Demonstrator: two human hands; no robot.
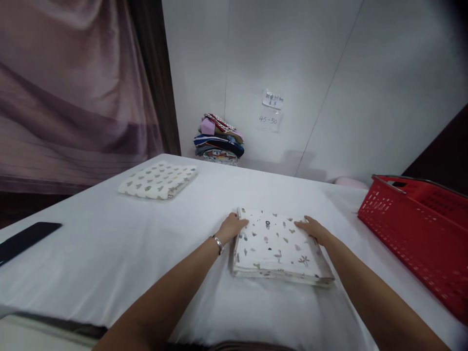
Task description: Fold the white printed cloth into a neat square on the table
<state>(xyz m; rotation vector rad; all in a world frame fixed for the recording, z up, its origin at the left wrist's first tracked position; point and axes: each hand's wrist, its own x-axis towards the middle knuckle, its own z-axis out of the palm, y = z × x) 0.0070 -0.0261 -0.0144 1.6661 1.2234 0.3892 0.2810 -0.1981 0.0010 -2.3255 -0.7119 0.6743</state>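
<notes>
A folded white cloth (272,243) with small printed plants and animals lies on the white-covered table (146,239) in front of me. My left hand (231,227) grips its left edge, thumb on top and the other fingers partly hidden along the side. On the opposite edge, my right hand (313,229) holds the cloth in the same way, its fingertips partly out of sight. Several layers show along the near fold. Farther back on the left rests another folded cloth (159,180), white with grey and green shapes, touched by neither hand.
A red plastic basket (413,234) with a metal handle stands at the right. On the left table edge lies a dark flat object (27,239). Behind the table rises a pile of folded fabrics (219,139), beside paper signs (269,119) on the wall. A pinkish curtain (73,87) hangs at left.
</notes>
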